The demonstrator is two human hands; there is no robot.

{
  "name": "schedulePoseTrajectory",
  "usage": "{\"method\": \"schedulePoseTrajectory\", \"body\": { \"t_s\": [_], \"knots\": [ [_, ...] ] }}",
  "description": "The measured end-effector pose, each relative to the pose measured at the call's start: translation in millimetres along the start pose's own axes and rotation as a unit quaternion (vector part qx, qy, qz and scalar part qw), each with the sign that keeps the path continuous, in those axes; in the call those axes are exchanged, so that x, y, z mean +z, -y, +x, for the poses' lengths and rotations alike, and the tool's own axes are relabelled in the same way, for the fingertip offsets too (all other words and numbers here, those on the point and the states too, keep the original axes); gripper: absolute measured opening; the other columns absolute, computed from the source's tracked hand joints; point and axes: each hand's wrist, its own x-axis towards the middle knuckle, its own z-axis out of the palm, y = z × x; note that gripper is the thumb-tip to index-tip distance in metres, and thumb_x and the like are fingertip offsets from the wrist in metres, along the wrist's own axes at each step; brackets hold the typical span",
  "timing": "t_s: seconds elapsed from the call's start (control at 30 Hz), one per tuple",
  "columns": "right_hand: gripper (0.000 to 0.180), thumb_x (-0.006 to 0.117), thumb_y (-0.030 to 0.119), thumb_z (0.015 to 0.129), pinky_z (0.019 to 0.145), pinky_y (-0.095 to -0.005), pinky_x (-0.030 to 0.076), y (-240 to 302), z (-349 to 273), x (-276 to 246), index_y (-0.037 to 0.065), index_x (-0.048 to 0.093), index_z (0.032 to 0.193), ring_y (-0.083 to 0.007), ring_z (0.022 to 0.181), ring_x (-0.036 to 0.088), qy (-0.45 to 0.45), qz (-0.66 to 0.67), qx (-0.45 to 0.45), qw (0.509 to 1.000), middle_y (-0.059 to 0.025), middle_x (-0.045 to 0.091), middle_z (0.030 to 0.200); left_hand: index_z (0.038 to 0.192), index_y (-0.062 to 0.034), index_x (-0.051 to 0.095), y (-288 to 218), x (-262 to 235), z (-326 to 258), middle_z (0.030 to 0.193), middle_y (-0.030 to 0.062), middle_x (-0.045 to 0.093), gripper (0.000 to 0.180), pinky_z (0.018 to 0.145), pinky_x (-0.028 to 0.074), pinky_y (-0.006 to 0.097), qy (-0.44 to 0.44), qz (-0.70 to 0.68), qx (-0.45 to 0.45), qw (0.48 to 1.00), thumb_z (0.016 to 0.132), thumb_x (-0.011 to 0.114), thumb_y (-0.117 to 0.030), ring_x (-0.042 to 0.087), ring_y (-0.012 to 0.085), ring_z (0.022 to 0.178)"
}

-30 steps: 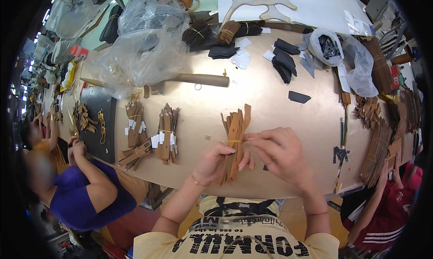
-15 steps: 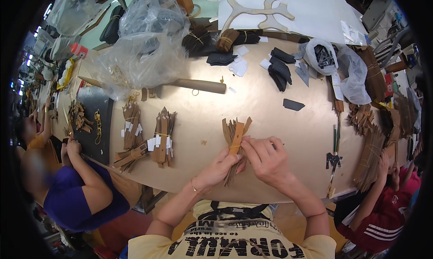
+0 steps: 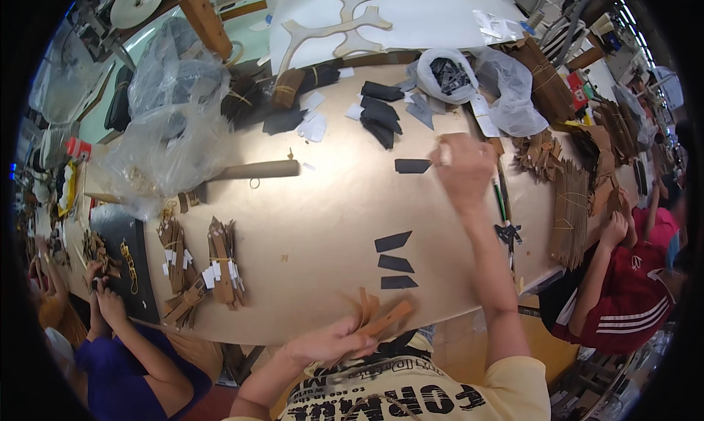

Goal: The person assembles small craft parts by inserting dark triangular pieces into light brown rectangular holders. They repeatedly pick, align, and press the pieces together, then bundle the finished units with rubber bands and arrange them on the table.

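Note:
My left hand (image 3: 330, 342) is closed around a bundle of brown leather strips (image 3: 386, 320), low at the table's front edge; the strips fan out, slightly blurred. My right hand (image 3: 468, 164) is stretched far forward over the table, beside a dark, slant-ended piece (image 3: 411, 166). Its fingertips are blurred and partly hidden, so whether they touch that piece cannot be made out. Between my two hands, three similar dark pieces lie one below another: a top one (image 3: 394, 241), a middle one (image 3: 396, 263) and a bottom one (image 3: 399, 282).
Banded brown strip bundles (image 3: 222, 263) with white tags lie left. Clear plastic bags (image 3: 176, 127) and a wooden rod (image 3: 257, 169) lie behind them. Black stacks (image 3: 380, 120) and a white bag (image 3: 445, 76) stand at the back. Co-workers sit left and right (image 3: 623, 289).
My right hand has left the bundle and reached forward. The left hand has drawn the bundle down toward me. Three dark pieces now show on the table. The whole view has shifted.

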Motion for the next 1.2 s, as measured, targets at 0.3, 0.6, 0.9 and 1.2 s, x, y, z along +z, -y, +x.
{"method": "schedulePoseTrajectory", "body": {
  "t_s": [0.3,0.6,0.9,1.2],
  "knots": [
    [0.027,0.071,0.027,0.086,0.074,-0.0381,0.045,-82.7,-41.8,-73.6,0.008,0.066,0.104,-0.0248,0.082,0.063,0.224,-0.095,0.235,0.941,-0.0069,0.067,0.091,0.137,0.0041,0.042,-58.8,-24.5,-16.5,0.085,0.0039,0.063,0.049,0.071,0.047,0.025,-0.233,0.046,0.073,0.969,0.092,0.054,-0.012,0.056,0.0096,0.076],
    [0.026,0.069,0.024,0.090,0.083,-0.0402,0.044,-6.7,-63.7,-75.3,0.007,0.066,0.110,-0.0275,0.091,0.062,0.196,0.098,0.188,0.957,-0.0099,0.066,0.099,0.141,0.0027,0.036,-89.8,-32.2,5.4,0.088,0.0040,0.059,0.055,0.066,0.048,0.025,-0.289,0.142,0.188,0.928,0.090,0.054,-0.005,0.056,0.0103,0.078],
    [0.029,0.070,0.024,0.088,0.088,-0.0408,0.044,64.6,-69.6,-64.1,0.007,0.065,0.110,-0.0289,0.107,0.056,0.314,0.262,0.032,0.912,-0.0117,0.060,0.113,0.139,0.0018,0.037,-59.3,-51.4,5.0,0.096,0.0141,0.064,0.059,0.077,0.053,0.034,-0.399,0.258,0.090,0.875,0.088,0.063,-0.015,0.062,0.0211,0.081],
    [0.034,0.072,0.027,0.085,0.087,-0.0407,0.044,81.7,-104.3,-96.9,0.009,0.065,0.114,-0.0300,0.104,0.053,0.379,0.276,0.019,0.883,-0.0100,0.057,0.110,0.133,0.0035,0.050,-77.3,-44.7,-15.1,0.082,0.0064,0.063,0.055,0.065,0.049,0.026,-0.357,0.146,0.041,0.922,0.089,0.072,-0.021,0.060,0.0115,0.069]
  ]
}}
